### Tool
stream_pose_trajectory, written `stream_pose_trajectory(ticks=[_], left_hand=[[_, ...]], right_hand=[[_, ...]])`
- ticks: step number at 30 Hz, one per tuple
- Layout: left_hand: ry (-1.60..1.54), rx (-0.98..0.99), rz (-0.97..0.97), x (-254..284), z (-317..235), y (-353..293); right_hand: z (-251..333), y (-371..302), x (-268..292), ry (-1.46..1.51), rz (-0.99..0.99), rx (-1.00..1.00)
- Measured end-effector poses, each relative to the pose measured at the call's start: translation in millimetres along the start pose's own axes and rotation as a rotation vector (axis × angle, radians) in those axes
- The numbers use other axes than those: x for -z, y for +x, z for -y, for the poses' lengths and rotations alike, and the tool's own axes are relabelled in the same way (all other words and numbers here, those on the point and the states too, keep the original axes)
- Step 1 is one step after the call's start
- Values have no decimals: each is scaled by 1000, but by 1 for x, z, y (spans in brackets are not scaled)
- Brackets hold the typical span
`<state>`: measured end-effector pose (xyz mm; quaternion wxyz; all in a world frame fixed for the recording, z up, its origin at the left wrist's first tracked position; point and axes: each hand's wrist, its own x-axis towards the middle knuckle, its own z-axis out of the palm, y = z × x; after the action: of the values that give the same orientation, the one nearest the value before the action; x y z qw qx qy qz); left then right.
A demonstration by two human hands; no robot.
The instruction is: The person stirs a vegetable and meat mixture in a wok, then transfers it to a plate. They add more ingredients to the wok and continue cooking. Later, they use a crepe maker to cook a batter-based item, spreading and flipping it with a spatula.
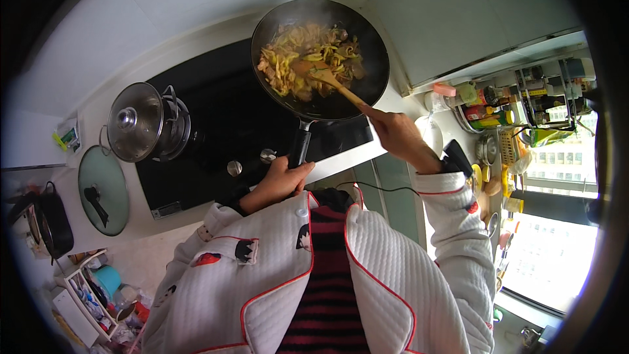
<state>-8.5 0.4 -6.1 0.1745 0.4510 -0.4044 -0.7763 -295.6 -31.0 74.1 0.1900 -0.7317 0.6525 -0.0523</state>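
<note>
A dark wok (pixel 371 33) sits at the right end of the black stove top (pixel 219 101), with a little steam over it. Sliced yellow-green vegetables mixed with pieces that look like meat (pixel 288 49) fill its bottom. My left hand (pixel 278 180) is closed round the wok's black handle (pixel 301 145). My right hand (pixel 401 136) grips the end of a wooden spatula (pixel 341 88), whose flat blade rests among the food. Part of the blade is hidden by the food.
A steel pot with a glass lid (pixel 135 121) stands on the stove's left side. Left of it, a large glass lid (pixel 103 190) lies on the counter. Sauce bottles (pixel 488 118) and a spice rack (pixel 547 92) line the right, near a bright window (pixel 544 249).
</note>
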Motion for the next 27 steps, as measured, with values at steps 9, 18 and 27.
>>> stream_pose_trajectory(ticks=[9, 18, 27], left_hand=[[20, -3, 28, 2, 1, 1], [49, -2, 56, 5, 2, 0], [20, -12, 49, 5, 2, 1]], right_hand=[[15, -28, 9, -181, -415, 91], [-2, -51, 9, -289, -336, 83], [2, -65, 105, -613, -33, -48]])
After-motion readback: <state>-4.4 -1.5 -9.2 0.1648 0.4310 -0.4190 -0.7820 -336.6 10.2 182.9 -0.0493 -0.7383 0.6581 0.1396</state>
